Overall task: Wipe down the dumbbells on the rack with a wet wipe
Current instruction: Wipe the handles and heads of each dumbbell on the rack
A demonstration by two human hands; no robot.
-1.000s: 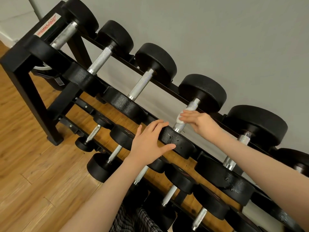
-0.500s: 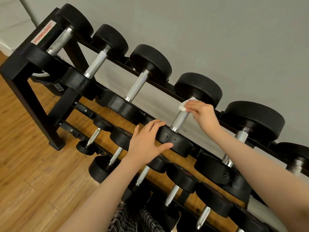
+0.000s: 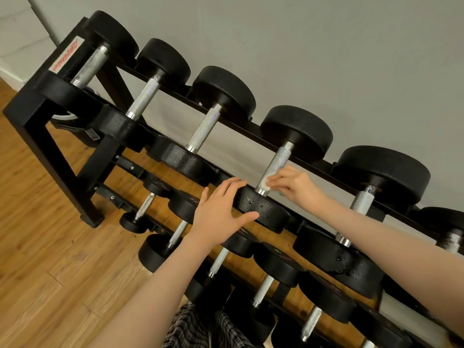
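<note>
Right hand (image 3: 297, 185) pinching small white wet wipe (image 3: 266, 181), sliding back down knurled steel handle (image 3: 275, 167) of fourth top-row black dumbbell toward near head (image 3: 262, 212). Left hand (image 3: 221, 212), fingers spread, staying braced on head. Handle pass nearly finishing; heads probably remaining.

Bare forearms (image 3: 155, 285), no sleeves; plaid garment (image 3: 200, 327) below (possibly shorts).

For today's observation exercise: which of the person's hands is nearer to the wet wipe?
Right. The right hand holds the wet wipe against the dumbbell handle. The left hand rests apart on that dumbbell's near weight head.
</note>
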